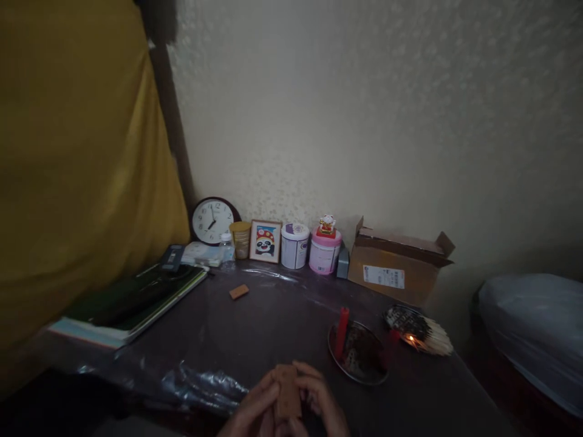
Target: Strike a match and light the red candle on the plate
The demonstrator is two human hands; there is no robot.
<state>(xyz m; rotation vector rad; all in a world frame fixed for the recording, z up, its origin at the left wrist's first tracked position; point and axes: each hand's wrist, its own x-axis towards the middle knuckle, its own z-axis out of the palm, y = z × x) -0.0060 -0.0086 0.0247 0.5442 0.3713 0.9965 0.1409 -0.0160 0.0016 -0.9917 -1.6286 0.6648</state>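
In the head view, at the bottom middle, both of my hands hold a small brown rectangular piece (pixel 288 391) upright above the table's near edge. My left hand (pixel 255 403) grips its left side, with the thumb along that edge. My right hand (pixel 321 394) is closed on its right side, fingers curled behind. What the piece is made of I cannot tell. A similar brown flat piece (pixel 238 292) lies farther back on the table. To the right of my hands, a red candle (pixel 342 334) stands on a round metal plate (pixel 364 382).
A small flame (pixel 411 337) burns beside a bundle of pale sticks (pixel 439 338) at the right. Along the wall stand a clock (pixel 213 221), a framed panda picture (pixel 265 241), two canisters and a cardboard box (pixel 392 270). Large books (pixel 132 303) lie at left.
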